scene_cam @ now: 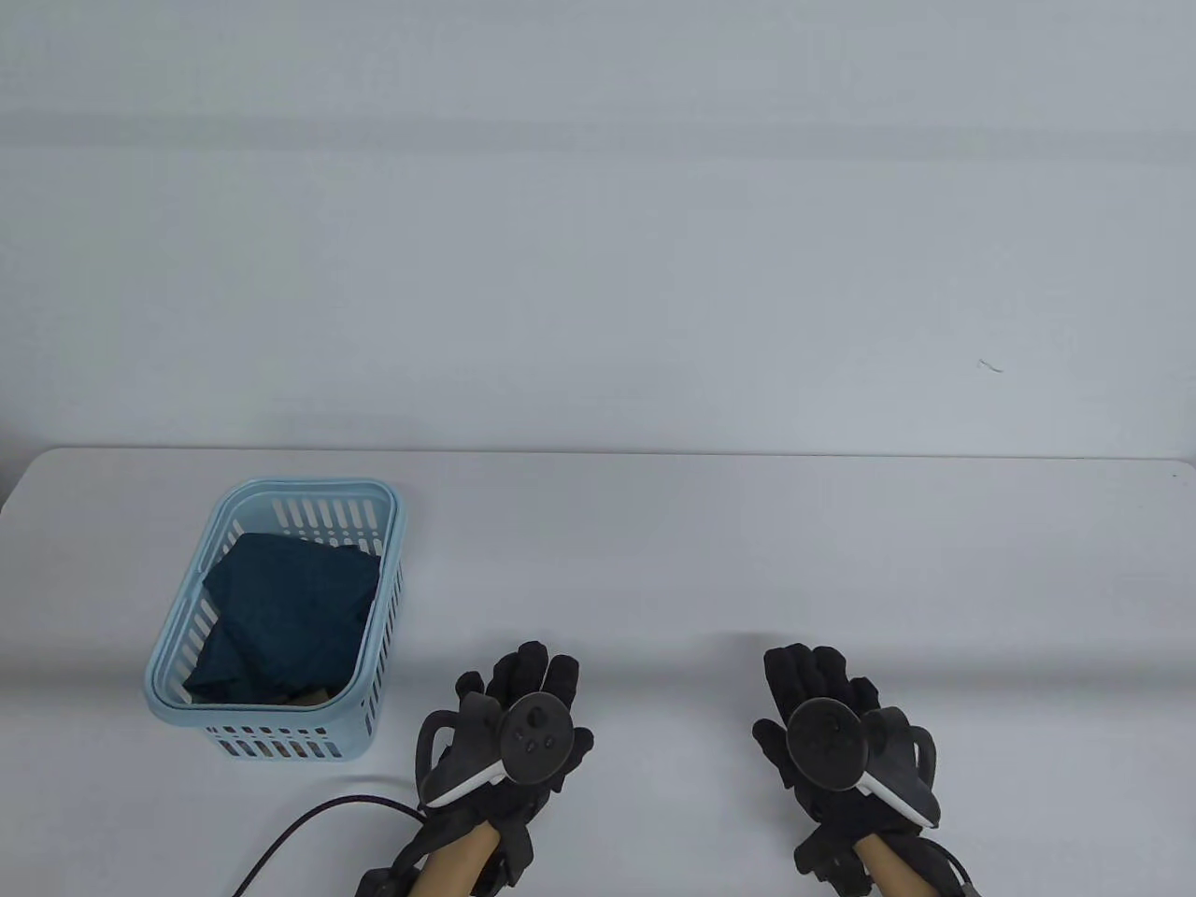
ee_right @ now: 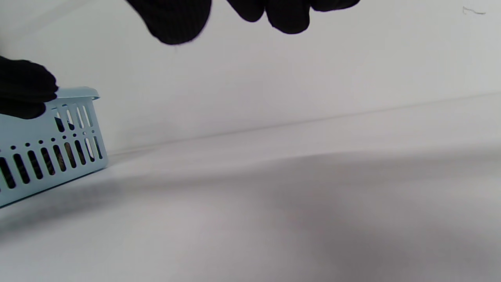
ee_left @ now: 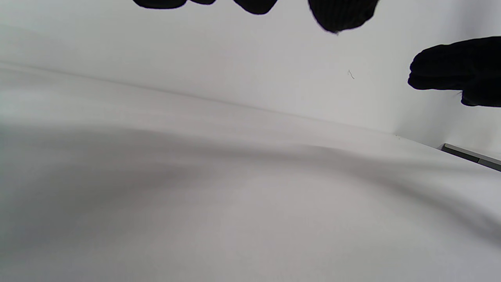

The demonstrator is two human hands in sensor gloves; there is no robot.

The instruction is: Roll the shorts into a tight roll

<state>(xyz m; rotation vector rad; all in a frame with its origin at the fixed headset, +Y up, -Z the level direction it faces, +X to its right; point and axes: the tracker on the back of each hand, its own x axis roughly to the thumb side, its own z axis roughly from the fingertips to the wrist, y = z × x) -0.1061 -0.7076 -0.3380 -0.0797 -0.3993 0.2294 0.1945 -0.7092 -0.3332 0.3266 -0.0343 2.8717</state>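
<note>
Dark teal shorts (scene_cam: 285, 612) lie crumpled inside a light blue slotted basket (scene_cam: 374, 598) at the table's left. My left hand (scene_cam: 523, 696) hovers just above the table near the front edge, right of the basket, fingers spread and holding nothing. My right hand (scene_cam: 813, 682) hovers further right, also open and holding nothing. In the left wrist view my left fingertips (ee_left: 340, 15) hang over bare table, with the right hand (ee_left: 458, 72) at the right. In the right wrist view my right fingertips (ee_right: 176, 23) hang at the top, and the basket (ee_right: 51, 152) stands at the left.
The white table (scene_cam: 701, 561) runs back to a white wall. A black cable (scene_cam: 299, 832) curls on the table in front of the basket, leading to my left wrist.
</note>
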